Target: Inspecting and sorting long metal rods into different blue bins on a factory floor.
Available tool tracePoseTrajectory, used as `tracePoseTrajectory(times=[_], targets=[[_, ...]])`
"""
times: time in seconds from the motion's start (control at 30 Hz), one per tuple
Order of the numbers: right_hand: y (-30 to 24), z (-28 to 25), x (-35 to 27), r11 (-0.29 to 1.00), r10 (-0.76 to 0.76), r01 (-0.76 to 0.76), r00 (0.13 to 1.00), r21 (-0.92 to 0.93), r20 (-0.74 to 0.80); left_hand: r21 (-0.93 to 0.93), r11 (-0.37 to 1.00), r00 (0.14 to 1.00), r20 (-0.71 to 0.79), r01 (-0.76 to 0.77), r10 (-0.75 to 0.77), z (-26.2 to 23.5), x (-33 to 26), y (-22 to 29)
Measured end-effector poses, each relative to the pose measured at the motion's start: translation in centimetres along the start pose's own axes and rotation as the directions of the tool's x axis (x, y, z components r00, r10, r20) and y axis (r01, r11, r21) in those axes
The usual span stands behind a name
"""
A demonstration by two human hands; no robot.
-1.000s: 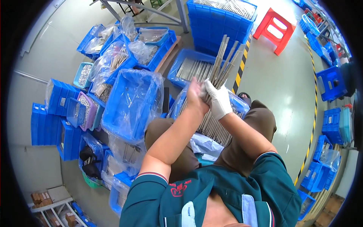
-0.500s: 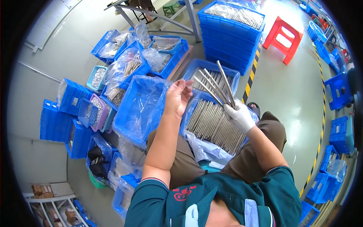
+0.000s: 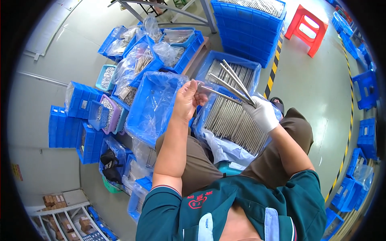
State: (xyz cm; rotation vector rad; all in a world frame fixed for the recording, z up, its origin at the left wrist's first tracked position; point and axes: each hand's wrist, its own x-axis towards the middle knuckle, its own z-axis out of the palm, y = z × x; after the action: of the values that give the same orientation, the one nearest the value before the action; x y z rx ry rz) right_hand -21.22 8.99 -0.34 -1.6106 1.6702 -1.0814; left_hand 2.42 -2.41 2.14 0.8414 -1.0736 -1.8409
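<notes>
My right hand (image 3: 261,114), in a white glove, is closed around the lower ends of several slim metal rods (image 3: 234,77) that fan out up and to the left. One rod of this bunch leans lower than the others, and its far tip meets the fingers of my bare left hand (image 3: 188,99), thumb and fingers pinched at it. Both hands are above a blue crate lined with plastic and packed with rows of similar metal rods (image 3: 235,122). Just beyond it, a second blue crate (image 3: 205,64) holds more rods.
Left of my knees stands a blue crate with a clear plastic liner (image 3: 146,106). Bins of small metal parts (image 3: 107,78) and more crates crowd the far left. Ahead rises a tall stack of blue crates (image 3: 247,36); a red stool (image 3: 307,30) is beyond the striped floor line.
My left hand has closed on the tip of one rod, which now tilts toward it. The other rods in my right hand lean further left. The whole view has shifted slightly.
</notes>
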Motion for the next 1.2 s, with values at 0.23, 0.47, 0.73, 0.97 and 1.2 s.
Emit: tracePoseTrajectory(times=[0.23,0.47,0.73,0.97,1.2], targets=[[-0.6,0.0,-0.3,0.987,-0.042,0.039,0.999,-0.155,-0.015,0.131,0.991,1.0,-0.004,-0.005,0.006,-0.2,0.1,0.1],[-0.4,0.3,-0.5,0.979,-0.103,0.091,0.993,-0.182,-0.058,0.131,0.991,0.999,0.014,0.033,-0.036,-0.4,-0.3,0.7],[0.2,0.7,-0.3,0.998,0.042,-0.045,0.996,0.032,0.077,0.131,0.991,0.968,0.247,0.011,-0.044,0.2,-0.6,0.3],[0.4,0.2,-0.1,0.994,-0.034,0.037,0.999,-0.102,0.032,0.463,0.886,0.996,-0.082,0.001,0.041,-1.0,-0.7,1.4],[-0.7,-0.2,0.1,0.964,0.216,-0.256,0.913,0.073,0.346,0.293,0.955,0.998,-0.052,0.048,-0.035,-1.6,-0.5,1.4]])
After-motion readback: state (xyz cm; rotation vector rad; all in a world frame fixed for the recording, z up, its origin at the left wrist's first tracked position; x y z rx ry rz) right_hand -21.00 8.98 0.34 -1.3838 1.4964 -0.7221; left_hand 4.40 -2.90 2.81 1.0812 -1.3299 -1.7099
